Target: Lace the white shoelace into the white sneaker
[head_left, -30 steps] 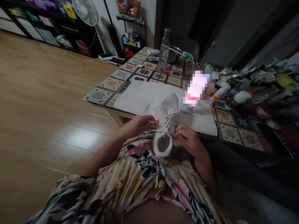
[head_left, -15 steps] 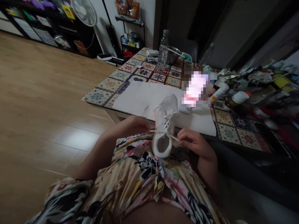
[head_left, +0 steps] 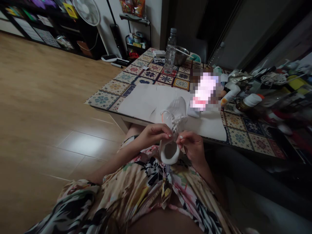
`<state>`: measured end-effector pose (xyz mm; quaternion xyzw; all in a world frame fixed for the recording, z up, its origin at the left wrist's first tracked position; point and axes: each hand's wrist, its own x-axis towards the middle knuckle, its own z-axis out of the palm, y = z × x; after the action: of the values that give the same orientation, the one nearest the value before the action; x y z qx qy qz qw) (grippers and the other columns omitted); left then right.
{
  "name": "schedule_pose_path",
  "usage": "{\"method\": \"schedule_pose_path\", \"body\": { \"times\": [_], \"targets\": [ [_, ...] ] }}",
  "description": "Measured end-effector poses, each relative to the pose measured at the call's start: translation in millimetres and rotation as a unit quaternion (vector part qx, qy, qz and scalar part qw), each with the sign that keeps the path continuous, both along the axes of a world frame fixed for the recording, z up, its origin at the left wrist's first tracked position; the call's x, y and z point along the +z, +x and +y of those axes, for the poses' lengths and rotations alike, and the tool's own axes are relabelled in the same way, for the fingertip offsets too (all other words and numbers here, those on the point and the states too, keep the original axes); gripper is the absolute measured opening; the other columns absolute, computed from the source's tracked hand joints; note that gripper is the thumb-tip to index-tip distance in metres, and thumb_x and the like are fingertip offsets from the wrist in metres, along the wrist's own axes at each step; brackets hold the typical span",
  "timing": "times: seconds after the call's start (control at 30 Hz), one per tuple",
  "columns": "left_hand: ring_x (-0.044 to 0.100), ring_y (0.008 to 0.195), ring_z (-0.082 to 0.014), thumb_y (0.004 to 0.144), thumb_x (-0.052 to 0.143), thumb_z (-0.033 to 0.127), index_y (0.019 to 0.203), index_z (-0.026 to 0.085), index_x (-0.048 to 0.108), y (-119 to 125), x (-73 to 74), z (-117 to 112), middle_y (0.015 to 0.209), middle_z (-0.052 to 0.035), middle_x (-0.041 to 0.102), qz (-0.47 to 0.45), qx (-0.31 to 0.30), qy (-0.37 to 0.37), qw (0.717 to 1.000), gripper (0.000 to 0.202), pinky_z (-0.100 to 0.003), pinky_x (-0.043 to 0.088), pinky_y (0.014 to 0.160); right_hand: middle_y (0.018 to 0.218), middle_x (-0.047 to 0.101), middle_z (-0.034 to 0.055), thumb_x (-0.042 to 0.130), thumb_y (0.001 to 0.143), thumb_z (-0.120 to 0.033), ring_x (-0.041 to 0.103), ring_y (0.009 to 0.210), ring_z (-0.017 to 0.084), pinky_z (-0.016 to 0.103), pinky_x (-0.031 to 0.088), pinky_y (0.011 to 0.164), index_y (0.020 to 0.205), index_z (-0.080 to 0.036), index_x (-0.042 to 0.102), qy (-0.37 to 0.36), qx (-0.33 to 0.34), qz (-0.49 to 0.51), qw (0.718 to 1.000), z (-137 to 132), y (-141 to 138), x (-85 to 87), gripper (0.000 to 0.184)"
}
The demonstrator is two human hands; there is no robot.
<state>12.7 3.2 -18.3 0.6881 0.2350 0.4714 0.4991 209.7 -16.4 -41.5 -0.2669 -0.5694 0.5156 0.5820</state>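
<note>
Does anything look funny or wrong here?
Yes, the white sneaker's lace looks loose: a floppy loop sticks out near the left hand and right hand. Also, a blurred pink-white patch hides something on the table.

My table (head_left: 114,94) has bright tiles on top. A big white sheet (head_left: 142,102) lies by the near edge. A water bottle (head_left: 170,53) and a metal bowl (head_left: 181,56) sit at the far end.

A sheet of white paper (head_left: 146,100) lies on the worktop (head_left: 136,75), which has a patterned tile-style cover. Further along stand 1 plastic water bottle (head_left: 170,52) and 1 metal bowl (head_left: 181,55) with a utensil resting in it. A blurred patch (head_left: 203,91) hides whatever sits beside the paper. To the right, bottles (head_left: 248,102) and packets crowd together. Beyond the wooden floor (head_left: 48,97) are 1 standing fan (head_left: 85,11), a small wire rack (head_left: 135,39) and a dark shelf unit (head_left: 34,27).
</note>
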Motion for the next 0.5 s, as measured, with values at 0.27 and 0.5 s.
{"method": "schedule_pose_path", "body": {
  "times": [0.27, 0.5],
  "targets": [
    [0.067, 0.071, -0.0121, 0.086, 0.073, 0.027, 0.083, 0.015, 0.07, 5.5, 2.3, -6.0, 0.076, -0.0044, 0.068, 0.003, -0.002, 0.028, 1.0, 0.013, -0.021, 0.054, 0.066, 0.083, 0.068, 0.0011, 0.065, 0.091, -0.025, 0.065, 0.075, 0.015, 0.027, 0.055, 0.067, 0.088, -0.025, 0.072, 0.135, -0.117, -0.188, 0.966, -6.0, 1.6, 13.8, 0.007],
    [0.066, 0.069, -0.0137, 0.077, 0.076, 0.022, 0.087, 0.013, 0.07, 9.8, 0.0, -8.4, 0.079, -0.0054, 0.071, 0.024, 0.048, -0.038, 0.998, 0.014, -0.022, 0.053, 0.062, 0.085, 0.07, 0.0012, 0.069, 0.089, -0.023, 0.066, 0.08, 0.016, 0.028, 0.055, 0.073, 0.091, -0.024, 0.067, 0.191, -0.107, -0.253, 0.942, -9.5, 2.3, 19.0, 0.004]
  ]
}}
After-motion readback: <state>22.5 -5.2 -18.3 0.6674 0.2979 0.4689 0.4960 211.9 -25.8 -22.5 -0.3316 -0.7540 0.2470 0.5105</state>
